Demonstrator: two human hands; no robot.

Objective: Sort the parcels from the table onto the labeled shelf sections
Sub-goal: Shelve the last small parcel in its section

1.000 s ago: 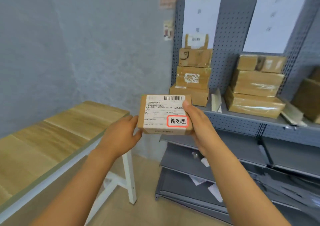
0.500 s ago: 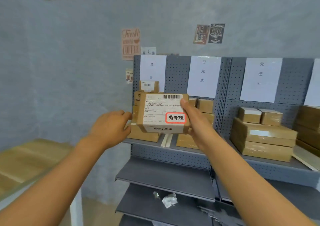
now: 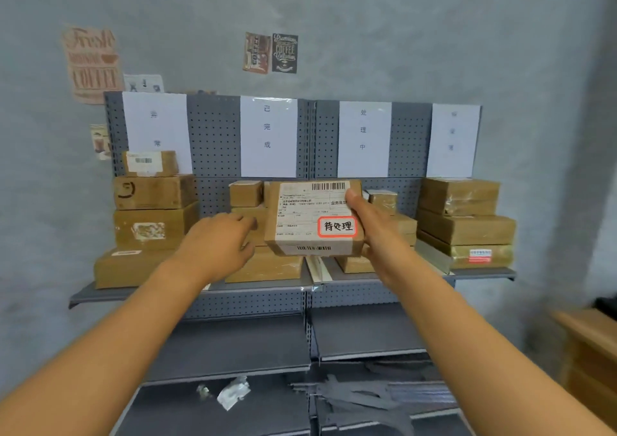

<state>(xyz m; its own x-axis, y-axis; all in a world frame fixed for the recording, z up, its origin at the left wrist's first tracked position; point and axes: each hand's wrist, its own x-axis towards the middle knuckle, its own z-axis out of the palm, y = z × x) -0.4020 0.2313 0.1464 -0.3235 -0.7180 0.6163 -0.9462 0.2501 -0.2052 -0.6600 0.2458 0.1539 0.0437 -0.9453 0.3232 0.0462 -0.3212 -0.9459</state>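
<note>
I hold a brown cardboard parcel (image 3: 300, 215) in front of the grey pegboard shelf (image 3: 253, 290). It has a white shipping label and a red-framed sticker with handwritten characters. My right hand (image 3: 374, 232) grips its right side, thumb on the front face. My left hand (image 3: 217, 245) hovers just left of the parcel with relaxed fingers, a small gap between them. Four white section sheets hang on the shelf back, at far left (image 3: 157, 131), middle left (image 3: 268, 135), middle right (image 3: 364, 138) and far right (image 3: 452, 138). Stacks of parcels sit under each one.
The tallest stack (image 3: 153, 222) is in the far-left section, and another stack (image 3: 467, 225) fills the far-right one. The lower shelf boards hold crumpled paper (image 3: 233, 392) and grey scraps. A wooden piece of furniture (image 3: 587, 352) stands at the right edge.
My view swung right from the table to face the whole shelf. The parcel moved right with my right hand, and my left hand came off its left edge.
</note>
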